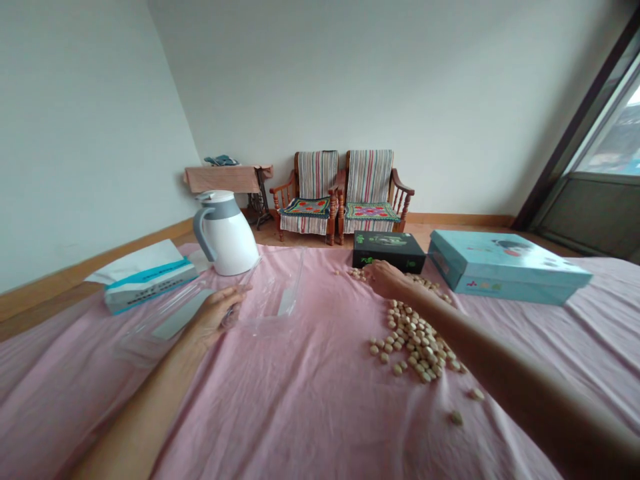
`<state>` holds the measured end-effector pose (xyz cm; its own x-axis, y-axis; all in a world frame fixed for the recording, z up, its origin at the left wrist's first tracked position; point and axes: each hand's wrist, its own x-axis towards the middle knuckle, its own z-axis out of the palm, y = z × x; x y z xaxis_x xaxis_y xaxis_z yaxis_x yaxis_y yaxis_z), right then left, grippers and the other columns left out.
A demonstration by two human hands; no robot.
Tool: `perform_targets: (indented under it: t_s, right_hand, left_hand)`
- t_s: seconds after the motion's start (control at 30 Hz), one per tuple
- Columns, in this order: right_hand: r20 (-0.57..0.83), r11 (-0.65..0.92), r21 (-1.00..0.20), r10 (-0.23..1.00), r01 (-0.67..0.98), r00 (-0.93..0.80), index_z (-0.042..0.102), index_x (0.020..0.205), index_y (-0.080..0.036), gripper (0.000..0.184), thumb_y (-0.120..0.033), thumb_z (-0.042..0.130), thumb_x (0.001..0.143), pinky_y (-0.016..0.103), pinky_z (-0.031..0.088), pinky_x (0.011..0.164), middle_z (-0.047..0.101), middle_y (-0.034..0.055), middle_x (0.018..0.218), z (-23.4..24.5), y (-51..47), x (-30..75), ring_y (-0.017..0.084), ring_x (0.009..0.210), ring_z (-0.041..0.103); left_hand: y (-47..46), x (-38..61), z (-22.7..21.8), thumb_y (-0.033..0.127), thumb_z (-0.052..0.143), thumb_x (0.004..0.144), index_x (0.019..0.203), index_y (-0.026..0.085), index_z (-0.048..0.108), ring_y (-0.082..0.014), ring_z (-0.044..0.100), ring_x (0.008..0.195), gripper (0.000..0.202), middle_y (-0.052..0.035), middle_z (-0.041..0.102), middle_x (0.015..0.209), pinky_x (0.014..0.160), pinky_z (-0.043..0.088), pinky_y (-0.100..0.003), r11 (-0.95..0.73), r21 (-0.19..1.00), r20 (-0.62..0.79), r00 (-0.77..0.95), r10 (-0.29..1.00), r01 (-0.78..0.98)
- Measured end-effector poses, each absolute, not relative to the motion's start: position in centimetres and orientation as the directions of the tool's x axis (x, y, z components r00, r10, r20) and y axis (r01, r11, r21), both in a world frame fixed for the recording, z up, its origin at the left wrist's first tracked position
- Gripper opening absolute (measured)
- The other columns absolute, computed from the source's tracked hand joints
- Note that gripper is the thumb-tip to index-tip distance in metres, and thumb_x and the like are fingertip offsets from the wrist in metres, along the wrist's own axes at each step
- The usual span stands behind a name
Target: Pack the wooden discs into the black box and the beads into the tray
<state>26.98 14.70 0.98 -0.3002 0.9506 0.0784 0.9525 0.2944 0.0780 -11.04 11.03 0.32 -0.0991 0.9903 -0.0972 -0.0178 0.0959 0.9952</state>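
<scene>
At the left, my left hand (226, 305) has its fingers closed on the side wall of an open clear plastic box (273, 325). One half of the box lies under and left of this hand, the other to its right. Further off, my right hand (389, 277) reaches down among small round wooden pieces (423, 343), in front of a black box (387, 248). Its fingers are bent and partly hidden, so what they hold I cannot make out. Most of the pieces lie in a loose heap beside and below the right forearm; a few are scattered nearer.
A white and grey jug (230, 237) stands behind the plastic box, with a tissue pack (150, 280) to its left. A light blue box (505, 263) sits at the right. Everything rests on a pink cloth (300, 413). Two wooden chairs (370, 177) stand beyond.
</scene>
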Motion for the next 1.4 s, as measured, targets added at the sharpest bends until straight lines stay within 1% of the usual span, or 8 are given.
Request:
perform_targets:
  t_s: [0.13,0.27,0.47,0.73,0.93,1.07,1.27,1.4]
  right_hand:
    - [0.145,0.418,0.079,0.893,0.905,-0.425,0.059,0.116,-0.018,0.037,-0.011,0.035,0.089,0.027,0.038,0.088,0.062,0.0097,0.117,0.3,17.7,23.0,0.017,0.107,0.055]
    - [0.126,0.467,0.122,0.868,0.875,-0.481,0.063,0.11,-0.017,0.032,-0.01,0.04,0.087,0.031,0.037,0.09,0.063,0.012,0.115,-0.8,19.1,20.6,0.021,0.111,0.053]
    - [0.101,0.345,0.187,0.925,0.92,-0.367,0.061,0.108,-0.01,0.033,-0.007,0.034,0.088,0.038,0.039,0.084,0.064,0.0199,0.106,-1.2,17.6,22.5,0.026,0.099,0.061]
    - [-0.007,0.259,0.192,0.965,0.947,-0.262,0.068,0.093,-0.012,0.025,-0.016,0.046,0.083,0.033,0.045,0.072,0.069,0.0172,0.097,0.1,14.6,28.3,0.026,0.089,0.066]
    - [0.057,0.269,0.16,0.958,0.95,-0.281,0.066,0.106,-0.015,0.033,-0.009,0.042,0.085,0.027,0.042,0.083,0.066,0.0141,0.106,0.5,17.4,27.9,0.02,0.1,0.06]
    - [0.072,0.316,0.164,0.941,0.935,-0.33,0.066,0.106,-0.017,0.033,-0.008,0.044,0.084,0.031,0.041,0.087,0.064,0.0132,0.111,-0.3,17.8,26.7,0.022,0.107,0.056]
    - [0.089,0.182,0.198,0.975,0.963,-0.202,0.071,0.09,-0.013,0.029,-0.009,0.044,0.083,0.033,0.042,0.081,0.068,0.0175,0.097,0.0,16.8,28.9,0.025,0.097,0.062]
    - [0.113,0.124,0.195,0.982,0.973,-0.148,0.07,0.097,-0.013,0.031,-0.009,0.043,0.082,0.03,0.042,0.076,0.069,0.0164,0.097,0.8,16.9,30.4,0.023,0.093,0.063]
  left_hand:
    - [10.8,-11.0,0.4,0.025,0.07,0.063,0.103,0.012,0.064,-0.0024,0.026,0.03,0.043,0.0107,0.037,0.044,0.032,0.015,-0.015,0.093,0.995,-0.095,-0.098,0.991,-0.023]
    - [10.6,-10.9,0.5,0.025,0.07,0.063,0.103,0.012,0.064,-0.0022,0.027,0.031,0.043,0.01,0.039,0.045,0.032,0.015,-0.015,0.088,0.996,-0.089,-0.115,0.989,-0.008]
    - [10.7,-11.0,0.5,0.026,0.07,0.062,0.105,0.012,0.063,-0.0018,0.027,0.032,0.046,0.0105,0.038,0.046,0.032,0.016,-0.014,0.094,0.996,-0.094,-0.086,0.992,-0.005]
    - [10.9,-11.0,0.4,0.027,0.069,0.064,0.107,0.011,0.06,-0.0014,0.026,0.032,0.048,0.0113,0.037,0.047,0.031,0.016,-0.013,0.093,0.996,-0.092,-0.062,0.994,0.009]
    - [10.7,-10.8,0.6,0.027,0.069,0.064,0.107,0.012,0.061,-0.0018,0.026,0.032,0.047,0.0112,0.036,0.046,0.032,0.016,-0.014,0.095,0.995,-0.094,-0.074,0.993,0.011]
    - [10.6,-10.7,0.7,0.028,0.069,0.065,0.107,0.011,0.062,-0.0018,0.026,0.032,0.046,0.0109,0.037,0.045,0.033,0.016,-0.015,0.086,0.996,-0.084,-0.082,0.993,0.017]
    - [10.5,-10.6,0.8,0.027,0.069,0.064,0.108,0.011,0.062,-0.0022,0.026,0.031,0.047,0.011,0.035,0.044,0.032,0.015,-0.015,0.084,0.996,-0.082,-0.078,0.994,0.022]
    - [10.5,-10.5,1.0,0.027,0.068,0.065,0.107,0.011,0.063,-0.0023,0.026,0.031,0.046,0.0107,0.036,0.045,0.032,0.015,-0.015,0.083,0.996,-0.081,-0.079,0.994,0.031]
